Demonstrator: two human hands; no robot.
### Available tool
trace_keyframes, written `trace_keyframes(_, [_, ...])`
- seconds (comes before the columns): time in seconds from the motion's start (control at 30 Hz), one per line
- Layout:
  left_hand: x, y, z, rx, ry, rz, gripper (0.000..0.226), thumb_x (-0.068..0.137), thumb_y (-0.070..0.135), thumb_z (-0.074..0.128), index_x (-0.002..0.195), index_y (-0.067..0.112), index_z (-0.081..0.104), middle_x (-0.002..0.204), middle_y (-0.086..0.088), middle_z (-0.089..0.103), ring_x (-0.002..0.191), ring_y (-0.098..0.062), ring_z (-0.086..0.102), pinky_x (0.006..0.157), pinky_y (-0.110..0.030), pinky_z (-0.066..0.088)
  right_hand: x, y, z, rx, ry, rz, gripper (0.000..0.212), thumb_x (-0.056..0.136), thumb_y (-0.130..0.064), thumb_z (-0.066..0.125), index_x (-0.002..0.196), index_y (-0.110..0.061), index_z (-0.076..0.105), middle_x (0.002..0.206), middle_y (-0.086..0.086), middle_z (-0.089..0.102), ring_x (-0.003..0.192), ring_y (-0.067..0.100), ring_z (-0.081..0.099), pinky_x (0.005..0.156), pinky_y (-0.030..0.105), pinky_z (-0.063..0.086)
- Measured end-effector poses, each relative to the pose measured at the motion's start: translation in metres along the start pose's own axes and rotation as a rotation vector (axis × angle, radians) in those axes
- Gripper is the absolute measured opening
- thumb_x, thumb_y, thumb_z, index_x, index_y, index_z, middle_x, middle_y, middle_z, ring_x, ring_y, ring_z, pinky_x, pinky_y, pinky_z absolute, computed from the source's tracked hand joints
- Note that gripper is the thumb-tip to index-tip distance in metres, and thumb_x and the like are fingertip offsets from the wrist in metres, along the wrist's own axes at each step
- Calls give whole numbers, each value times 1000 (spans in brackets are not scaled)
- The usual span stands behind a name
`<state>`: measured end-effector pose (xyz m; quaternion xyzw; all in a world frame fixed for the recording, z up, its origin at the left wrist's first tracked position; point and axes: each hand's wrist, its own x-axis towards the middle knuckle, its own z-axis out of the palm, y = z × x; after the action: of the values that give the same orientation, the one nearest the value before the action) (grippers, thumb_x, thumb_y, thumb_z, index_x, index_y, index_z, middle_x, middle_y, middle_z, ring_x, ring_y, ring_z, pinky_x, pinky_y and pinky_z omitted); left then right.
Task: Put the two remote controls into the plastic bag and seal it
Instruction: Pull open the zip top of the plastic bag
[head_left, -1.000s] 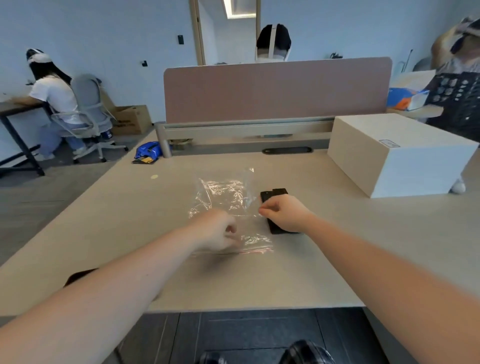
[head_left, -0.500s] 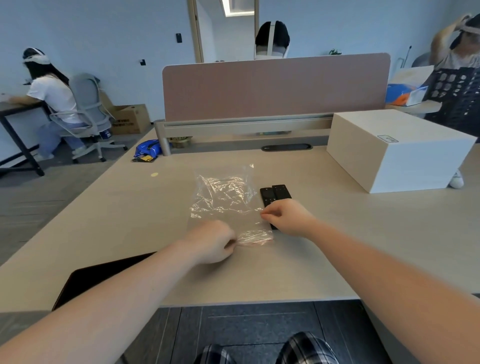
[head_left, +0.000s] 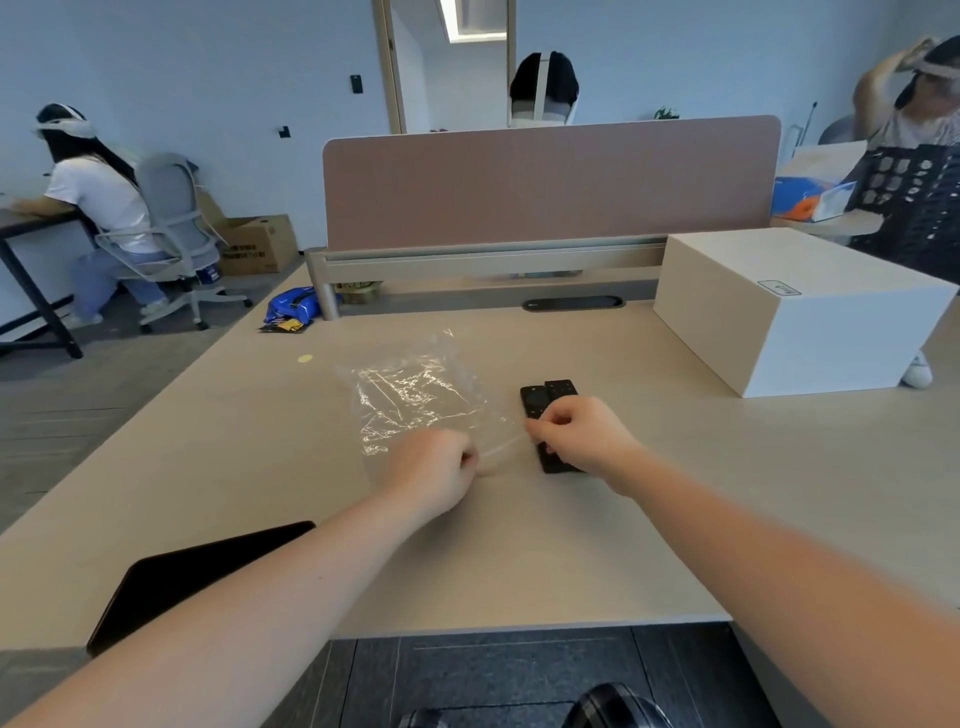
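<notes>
A clear, crinkled plastic bag (head_left: 415, 395) lies flat on the light wooden desk (head_left: 519, 545), its near edge raised between my hands. My left hand (head_left: 431, 470) pinches that edge at its left end. My right hand (head_left: 576, 436) pinches the same edge at its right end. Two black remote controls (head_left: 545, 397) lie side by side just right of the bag, outside it. My right hand covers their near halves.
A large white box (head_left: 795, 306) stands at the right of the desk. A black tablet (head_left: 192, 577) lies at the near left edge. A pink divider panel (head_left: 550, 182) closes the far side. People sit at other desks to the left and right.
The view has tilted down, showing the tablet. Both hands have lifted the bag's near edge off the desk and drawn it taut between them. The remotes have not moved.
</notes>
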<state>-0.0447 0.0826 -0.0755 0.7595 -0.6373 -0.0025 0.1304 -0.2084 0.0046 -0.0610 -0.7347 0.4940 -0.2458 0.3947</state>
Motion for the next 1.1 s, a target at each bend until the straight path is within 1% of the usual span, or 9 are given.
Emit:
trace_keyframes(0.07, [5, 4, -1, -191, 52, -69, 15, 86, 24, 56, 86, 21, 72, 95, 0, 74, 93, -26, 64, 72, -30, 48, -3, -1, 3, 60, -105, 56, 31, 89, -29, 61, 63, -13, 63, 61, 1, 59, 51, 12, 49, 47, 18, 41])
trace_keyframes(0.17, [8, 9, 1, -457, 65, -129, 11, 83, 28, 66, 81, 22, 74, 89, 1, 75, 89, -21, 66, 79, -34, 54, -5, 0, 10, 156, -199, 83, 30, 90, -33, 61, 69, -13, 66, 68, 3, 65, 50, 12, 52, 42, 17, 39])
trace_keyframes(0.37, [14, 6, 9, -608, 102, -164, 10, 82, 29, 68, 78, 24, 74, 88, 3, 77, 88, -17, 68, 85, -40, 54, -4, -4, 21, 411, -242, 130, 23, 94, -29, 58, 84, -9, 67, 82, 8, 68, 59, 15, 62, 50, 18, 49])
trace_keyframes(0.47, [14, 3, 9, -612, 110, -139, 10, 82, 28, 68, 77, 23, 75, 85, 1, 77, 87, -20, 67, 83, -41, 54, -1, -5, 23, 473, -233, 167, 20, 94, -23, 56, 87, -8, 67, 83, 10, 68, 61, 15, 64, 50, 16, 51])
trace_keyframes(0.63, [13, 5, 13, -580, 107, -98, 11, 84, 25, 66, 77, 22, 74, 76, 1, 71, 81, -23, 63, 77, -38, 52, 2, -9, 24, 429, -181, 207, 16, 91, -13, 59, 94, 0, 68, 78, 11, 68, 55, 14, 63, 43, 15, 49])
trace_keyframes(0.73, [16, 3, 19, -576, 83, -77, 10, 85, 21, 64, 79, 19, 72, 77, -3, 69, 76, -23, 60, 77, -39, 51, 3, -10, 25, 406, -168, 232, 14, 87, -5, 58, 90, 3, 68, 77, 15, 66, 52, 16, 61, 41, 15, 51])
trace_keyframes(0.87, [18, 2, 23, -583, 46, -56, 8, 85, 14, 62, 82, 16, 69, 75, 1, 64, 72, -18, 55, 78, -38, 51, 4, -11, 28, 416, -152, 248, 14, 85, -1, 54, 78, 1, 67, 71, 15, 65, 51, 17, 60, 42, 15, 52])
trace_keyframes(0.97, [17, 1, 22, -567, 17, -69, 13, 85, 13, 62, 77, 23, 64, 72, 3, 61, 70, -17, 54, 76, -36, 51, 3, -11, 30, 403, -143, 237, 18, 83, 0, 56, 68, -4, 66, 69, 14, 65, 50, 15, 60, 40, 14, 50])
trace_keyframes(1.1, [16, 2, 20, -562, 5, -70, 22, 85, 14, 60, 70, 30, 56, 74, 4, 61, 73, -19, 56, 77, -36, 51, 3, -11, 30, 442, -143, 238, 14, 83, -3, 59, 71, -4, 66, 69, 13, 66, 52, 16, 61, 41, 14, 50])
